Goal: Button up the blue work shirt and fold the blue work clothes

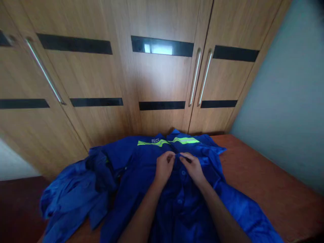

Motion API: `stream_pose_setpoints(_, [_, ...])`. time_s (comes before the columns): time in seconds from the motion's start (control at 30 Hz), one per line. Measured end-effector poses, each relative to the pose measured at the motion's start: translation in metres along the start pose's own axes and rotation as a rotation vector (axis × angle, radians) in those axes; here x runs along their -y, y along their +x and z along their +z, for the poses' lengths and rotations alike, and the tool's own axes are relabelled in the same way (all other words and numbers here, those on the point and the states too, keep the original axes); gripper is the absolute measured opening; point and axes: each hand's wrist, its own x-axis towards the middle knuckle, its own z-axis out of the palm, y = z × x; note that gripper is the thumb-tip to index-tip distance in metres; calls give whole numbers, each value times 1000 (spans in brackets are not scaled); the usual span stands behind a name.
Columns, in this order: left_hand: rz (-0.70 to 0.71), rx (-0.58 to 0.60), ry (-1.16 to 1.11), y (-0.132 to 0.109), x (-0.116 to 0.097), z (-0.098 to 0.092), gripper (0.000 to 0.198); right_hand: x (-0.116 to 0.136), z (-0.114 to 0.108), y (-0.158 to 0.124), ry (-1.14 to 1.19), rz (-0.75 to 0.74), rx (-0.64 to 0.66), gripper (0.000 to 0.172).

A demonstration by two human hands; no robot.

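Observation:
A blue work jacket (141, 168) with yellow-green and silver reflective stripes lies spread out, collar toward the wardrobe. Both hands meet at its front opening, just below the chest stripes. My left hand (165, 165) pinches the jacket's front edge between thumb and fingers. Close beside it on the right, my right hand (191, 165) pinches the other part of the same edge. Below the hands, a round button (183, 172) shows on the placket, with another button (179, 201) lower down. What lies exactly between the fingertips is too small to make out.
A crumpled blue garment (78, 192) lies to the left of the jacket. Beneath is a reddish-brown surface (248, 168). A wooden wardrobe (162, 77) with metal handles and dark strips stands right behind, and a pale wall (283, 118) rises at the right.

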Motion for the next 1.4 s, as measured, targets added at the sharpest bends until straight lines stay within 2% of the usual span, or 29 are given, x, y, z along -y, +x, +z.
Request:
stream_pose_setpoints(0.17, [-8,4,-3,0,2,1,15,-1,-1,-1,-37,-10,30,24])
stream_pose_setpoints(0.33, [-31,0,-2,1,5,3,15,1,2,-4,-32,45,75,28])
stream_pose_setpoints(0.5, [-68,6,-12,2,3,2,14,5,4,-7,83,88,195,34])
stream_pose_setpoints(0.67, [-132,-19,-17,3,6,1,21,9,4,-9,48,61,295,27])
stream_pose_setpoints(0.97, [-117,-17,-11,2,8,3,15,9,4,-9,-365,-85,139,15])
stream_pose_setpoints(1.13, [-94,-24,-11,0,7,4,14,9,1,-10,-557,-149,89,19])
stream_pose_setpoints(1.27, [-83,-26,-19,-1,9,6,13,9,0,-10,-523,-118,77,23])
stream_pose_setpoints(1.4, [-76,-19,-20,0,11,9,11,8,2,-8,-309,19,63,22])
